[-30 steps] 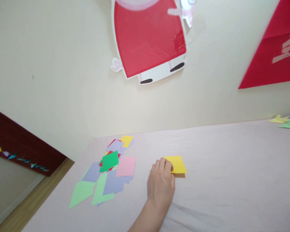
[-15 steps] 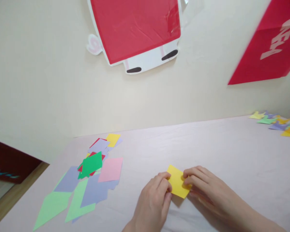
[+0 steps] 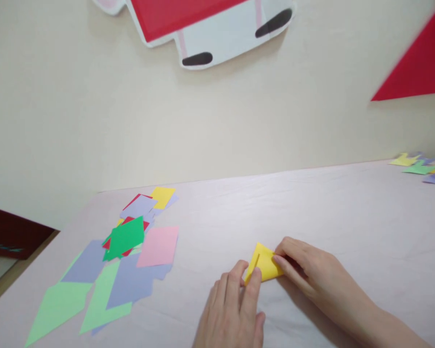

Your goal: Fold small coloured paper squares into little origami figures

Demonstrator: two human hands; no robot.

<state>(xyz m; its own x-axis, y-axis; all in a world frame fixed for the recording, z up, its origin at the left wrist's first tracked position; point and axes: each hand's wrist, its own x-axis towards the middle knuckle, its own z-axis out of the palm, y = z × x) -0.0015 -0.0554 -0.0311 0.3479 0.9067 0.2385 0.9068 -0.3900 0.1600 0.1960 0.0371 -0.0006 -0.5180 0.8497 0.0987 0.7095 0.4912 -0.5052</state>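
Note:
A small yellow sheet of paper [image 3: 269, 267] lies low over the light cloth in front of me, with a narrow flap folded over along its left side. My left hand [image 3: 235, 304] has its fingertips on that folded edge, one finger on the flap and another just outside it. At the paper's right corner, my right hand [image 3: 311, 273] pinches it between thumb and fingers. The underside of the paper is hidden.
Left of my hands lie loose sheets: a green sheet [image 3: 126, 238], a pink sheet [image 3: 159, 246], a light green sheet [image 3: 59, 304] and several others. Folded paper shapes [image 3: 420, 166] sit at the far right. Behind the covered table [image 3: 217, 208] rises a wall [image 3: 239, 125] with red decorations.
The yellow paper, a flat diamond before, now has its left edge folded over. My left hand has shifted its fingers onto that fold. The view has tilted down slightly.

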